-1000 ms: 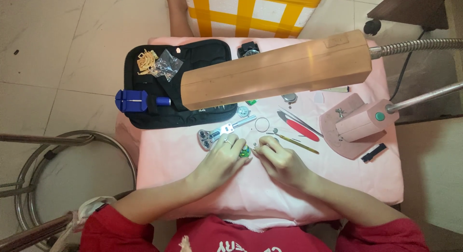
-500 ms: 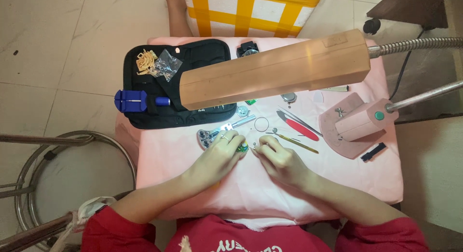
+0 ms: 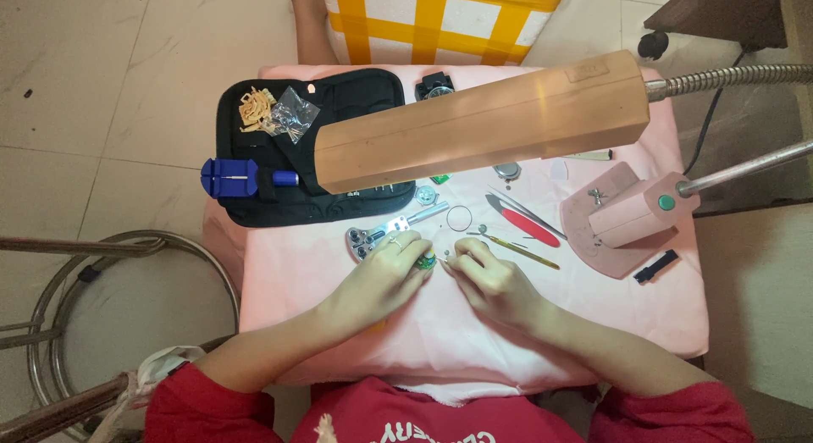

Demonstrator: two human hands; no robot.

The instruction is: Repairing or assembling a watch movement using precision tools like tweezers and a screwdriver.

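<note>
Both hands stayed around the green piece (axis unclear).

Pale tiled floor all round, well lit. In the middle, a small bench under a pink cloth. A peach lamp head hangs low over it on a metal gooseneck, pink base at right. White box with yellow tape beyond. Metal stool ring at left.

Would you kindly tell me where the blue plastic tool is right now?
In the head view, the blue plastic tool lies at the table's left side, on the left edge of the black fabric tool pouch, beyond the left hand.
</note>
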